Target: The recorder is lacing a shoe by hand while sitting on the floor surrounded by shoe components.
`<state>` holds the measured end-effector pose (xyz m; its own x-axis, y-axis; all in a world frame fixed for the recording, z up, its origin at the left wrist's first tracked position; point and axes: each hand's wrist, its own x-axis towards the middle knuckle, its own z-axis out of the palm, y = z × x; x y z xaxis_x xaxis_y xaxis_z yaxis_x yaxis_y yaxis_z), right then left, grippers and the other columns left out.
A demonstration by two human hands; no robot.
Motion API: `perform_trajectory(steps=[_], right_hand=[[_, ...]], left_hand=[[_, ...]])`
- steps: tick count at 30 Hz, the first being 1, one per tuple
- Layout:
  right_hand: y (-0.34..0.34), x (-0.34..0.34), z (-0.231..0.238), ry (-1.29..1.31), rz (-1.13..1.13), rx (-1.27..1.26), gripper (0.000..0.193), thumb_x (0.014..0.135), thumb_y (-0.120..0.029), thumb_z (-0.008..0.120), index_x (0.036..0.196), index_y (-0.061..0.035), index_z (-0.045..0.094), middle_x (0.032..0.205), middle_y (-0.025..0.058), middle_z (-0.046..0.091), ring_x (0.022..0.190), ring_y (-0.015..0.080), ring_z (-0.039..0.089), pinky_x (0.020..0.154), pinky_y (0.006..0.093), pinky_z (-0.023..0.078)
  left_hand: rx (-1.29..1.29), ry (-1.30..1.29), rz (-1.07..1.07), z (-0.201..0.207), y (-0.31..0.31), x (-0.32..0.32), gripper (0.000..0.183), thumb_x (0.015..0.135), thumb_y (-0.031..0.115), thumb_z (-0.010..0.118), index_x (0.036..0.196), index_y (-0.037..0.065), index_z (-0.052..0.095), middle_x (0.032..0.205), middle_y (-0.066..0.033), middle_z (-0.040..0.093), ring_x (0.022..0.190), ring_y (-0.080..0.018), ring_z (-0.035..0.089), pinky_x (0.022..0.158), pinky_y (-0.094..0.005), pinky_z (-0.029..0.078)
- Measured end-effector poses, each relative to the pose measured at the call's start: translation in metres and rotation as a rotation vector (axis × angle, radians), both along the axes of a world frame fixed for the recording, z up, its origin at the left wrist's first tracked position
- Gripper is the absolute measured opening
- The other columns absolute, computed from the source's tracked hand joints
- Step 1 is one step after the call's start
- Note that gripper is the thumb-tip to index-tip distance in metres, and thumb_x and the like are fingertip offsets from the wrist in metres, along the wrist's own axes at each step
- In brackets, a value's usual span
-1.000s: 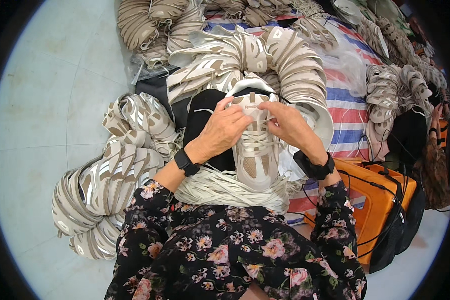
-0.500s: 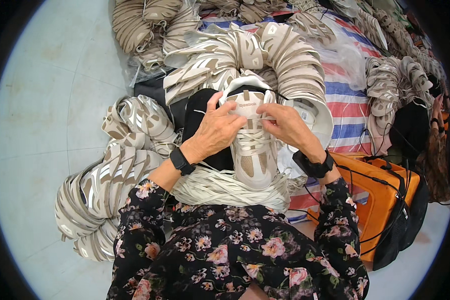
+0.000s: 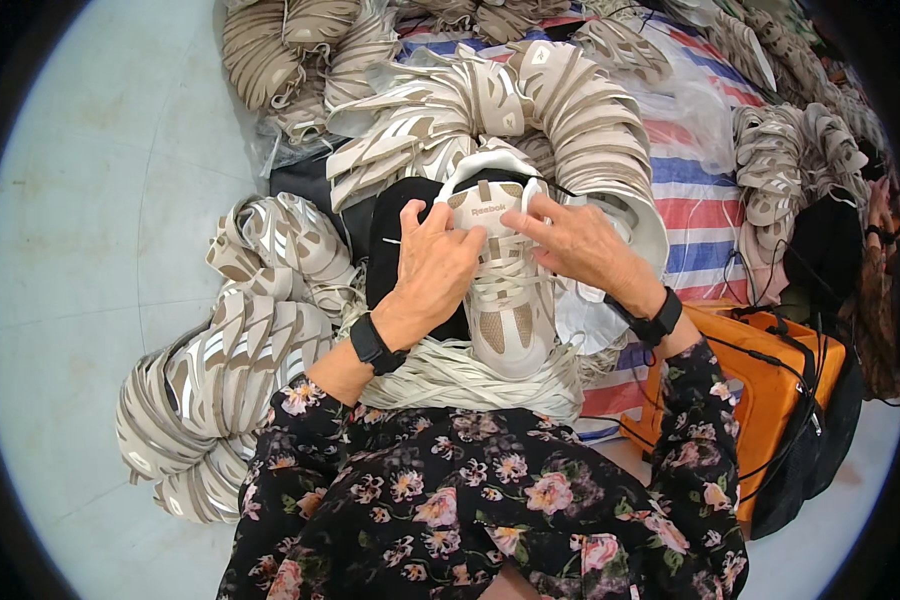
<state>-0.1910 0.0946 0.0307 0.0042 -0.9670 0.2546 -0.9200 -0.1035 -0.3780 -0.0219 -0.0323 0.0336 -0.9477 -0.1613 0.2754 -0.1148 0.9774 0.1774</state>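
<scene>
A cream and beige shoe upper (image 3: 511,325) lies toe toward me at the centre, with pale laces (image 3: 505,272) threaded across its front. My left hand (image 3: 435,262) is closed at the left side of the tongue, its thumb by the top lace row. My right hand (image 3: 585,245) grips the opposite collar edge, thumb lying over the tongue (image 3: 487,207). Whether a lace end is also pinched in either hand is hidden. Below the toe, a thick bundle of loose pale laces (image 3: 450,375) spreads across my lap.
Nested shoe uppers curve in a stack (image 3: 590,120) behind the work, and another stack (image 3: 225,375) lies at left. An orange plastic stool (image 3: 760,375) with black cords and a dark bag (image 3: 835,430) stands at right. A striped sheet (image 3: 685,215) lies underneath.
My right hand has shifted slightly up, its thumb now over the tongue. My left hand has moved a little down, with its index finger lifted. The shoe upper stays in place.
</scene>
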Motion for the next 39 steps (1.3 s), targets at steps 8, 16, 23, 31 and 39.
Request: perform_trajectory(steps=[8, 16, 23, 31, 39], right_hand=[[0.002, -0.009, 0.004, 0.251, 0.247, 0.022, 0.028, 0.074, -0.009, 0.056, 0.101, -0.0163, 0.050, 0.072, 0.0044, 0.048, 0.056, 0.0225, 0.057, 0.041, 0.0337, 0.042], [-0.014, -0.003, -0.028, -0.273, 0.045, -0.095, 0.009, 0.078, -0.017, 0.056, 0.078, -0.0075, 0.058, 0.065, 0.0096, 0.058, 0.056, 0.0309, 0.056, 0.050, 0.0394, 0.044], [-0.022, 0.004, -0.034, -0.438, -0.148, 0.144, 0.016, 0.076, -0.018, 0.055, 0.074, -0.0027, 0.058, 0.058, 0.0115, 0.055, 0.055, 0.0267, 0.056, 0.052, 0.0365, 0.042], [-0.012, 0.000, -0.031, -1.059, -0.205, 0.364, 0.028, 0.079, -0.023, 0.055, 0.060, -0.0035, 0.054, 0.055, -0.0046, 0.047, 0.052, 0.0043, 0.038, 0.046, 0.0230, 0.029], [0.006, -0.010, -0.047, -1.530, -0.193, 0.431, 0.022, 0.085, -0.021, 0.055, 0.070, -0.0064, 0.053, 0.054, -0.0074, 0.041, 0.047, 0.0032, 0.032, 0.041, 0.0213, 0.024]], left_hand=[[-0.013, -0.009, 0.100, -0.012, 0.009, 0.001, 0.020, 0.062, 0.008, 0.065, 0.079, 0.009, 0.055, 0.066, -0.0015, 0.057, 0.082, -0.0211, 0.047, 0.079, -0.0430, 0.033], [0.131, 0.097, 0.113, -0.014, 0.009, 0.002, 0.008, 0.066, 0.008, 0.062, 0.073, 0.007, 0.058, 0.064, -0.0051, 0.057, 0.083, -0.0228, 0.047, 0.081, -0.0437, 0.032], [0.208, 0.111, 0.222, -0.032, 0.007, -0.003, 0.010, 0.069, 0.017, 0.062, 0.065, 0.008, 0.059, 0.066, -0.0045, 0.055, 0.080, -0.0239, 0.044, 0.077, -0.0382, 0.031], [0.468, -0.091, 0.222, -0.032, -0.007, -0.003, 0.035, 0.082, 0.030, 0.055, 0.058, 0.005, 0.056, 0.056, -0.0046, 0.053, 0.079, -0.0242, 0.038, 0.069, -0.0367, 0.033], [0.832, 0.388, 0.274, -0.019, -0.008, 0.010, 0.017, 0.077, 0.002, 0.060, 0.094, 0.003, 0.056, 0.107, -0.0110, 0.047, 0.094, -0.0231, 0.050, 0.070, -0.0283, 0.048]])
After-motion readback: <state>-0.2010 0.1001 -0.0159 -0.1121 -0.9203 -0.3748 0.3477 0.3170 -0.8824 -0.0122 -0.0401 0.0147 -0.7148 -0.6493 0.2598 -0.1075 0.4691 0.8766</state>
